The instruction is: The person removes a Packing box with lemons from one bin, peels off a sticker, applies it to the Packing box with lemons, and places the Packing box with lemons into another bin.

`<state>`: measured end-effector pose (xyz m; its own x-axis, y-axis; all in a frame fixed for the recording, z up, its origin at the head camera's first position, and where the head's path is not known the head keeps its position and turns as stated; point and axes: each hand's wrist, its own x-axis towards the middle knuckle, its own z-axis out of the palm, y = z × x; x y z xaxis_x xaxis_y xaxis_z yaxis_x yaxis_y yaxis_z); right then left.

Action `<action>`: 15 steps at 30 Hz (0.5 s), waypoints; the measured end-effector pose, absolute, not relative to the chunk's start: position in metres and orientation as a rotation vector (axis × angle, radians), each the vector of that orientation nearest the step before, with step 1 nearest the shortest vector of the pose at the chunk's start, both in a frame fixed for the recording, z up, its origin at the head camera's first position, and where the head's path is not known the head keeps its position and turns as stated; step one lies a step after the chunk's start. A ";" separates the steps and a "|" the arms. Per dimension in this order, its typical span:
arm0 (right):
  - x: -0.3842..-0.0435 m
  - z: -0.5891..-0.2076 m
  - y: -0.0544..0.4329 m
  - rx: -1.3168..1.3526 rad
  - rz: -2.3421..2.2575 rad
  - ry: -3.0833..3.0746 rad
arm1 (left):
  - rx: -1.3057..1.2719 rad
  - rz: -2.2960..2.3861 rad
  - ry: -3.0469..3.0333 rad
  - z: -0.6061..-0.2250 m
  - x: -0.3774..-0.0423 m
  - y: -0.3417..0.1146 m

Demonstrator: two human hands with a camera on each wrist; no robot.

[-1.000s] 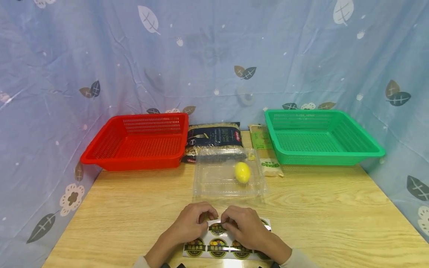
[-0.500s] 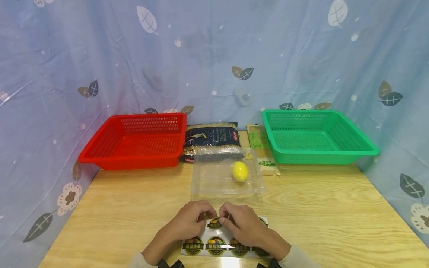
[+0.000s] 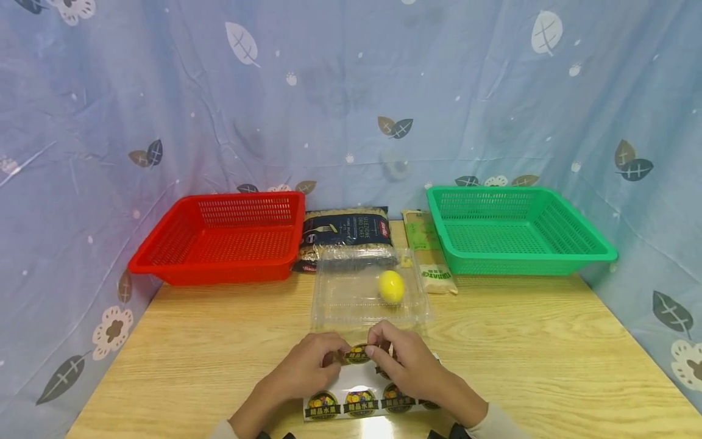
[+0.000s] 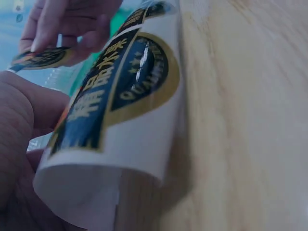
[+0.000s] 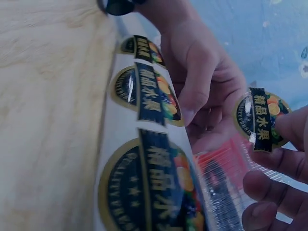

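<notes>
My left hand [image 3: 309,367] grips the upper left part of a white sheet of round fruit stickers [image 3: 342,385], thumb on its face. In the left wrist view the sheet [image 4: 137,144] bends into a curve above the table. Between thumb and finger, my right hand [image 3: 408,363] pinches one black, gold-rimmed sticker [image 5: 262,120], which stands clear of the sheet in the right wrist view. Just beyond the hands lies a clear plastic clamshell box [image 3: 342,296] with a yellow lemon [image 3: 391,286] in it.
A red basket [image 3: 219,274] stands at the back left, a green basket [image 3: 526,266] at the back right. Between them lie a dark pasta bag [image 3: 348,228] and a narrow green-and-beige packet [image 3: 436,274]. A patterned blue curtain [image 3: 340,91] encloses the wooden table [image 3: 521,353].
My right hand has peeled the sticker off the sheet's upper row and lifted it upward and away. The left hand keeps hold of the sheet, which now bends more.
</notes>
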<state>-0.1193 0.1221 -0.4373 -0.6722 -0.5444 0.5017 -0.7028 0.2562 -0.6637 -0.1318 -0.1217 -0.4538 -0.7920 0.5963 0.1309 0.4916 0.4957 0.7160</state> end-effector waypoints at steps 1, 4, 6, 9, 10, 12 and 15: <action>-0.120 -0.435 0.122 1.176 1.391 -2.345 | 0.955 1.186 2.612 -0.453 -0.132 -0.122; -0.122 -0.430 0.122 1.165 1.412 -2.330 | 0.987 1.222 2.669 -0.450 -0.134 -0.122; -0.125 -0.429 0.122 1.164 1.422 -2.318 | 1.023 1.263 2.709 -0.447 -0.136 -0.123; -0.129 -0.428 0.122 1.161 1.444 -2.288 | 1.066 1.349 2.734 -0.441 -0.137 -0.125; -0.130 -0.428 0.121 1.166 1.453 -2.266 | 1.072 1.378 2.731 -0.440 -0.137 -0.125; -0.133 -0.429 0.121 1.174 1.472 -2.219 | 1.080 1.430 2.727 -0.436 -0.137 -0.126; -0.135 -0.428 0.120 1.163 1.483 -2.161 | 1.110 1.480 2.739 -0.428 -0.139 -0.125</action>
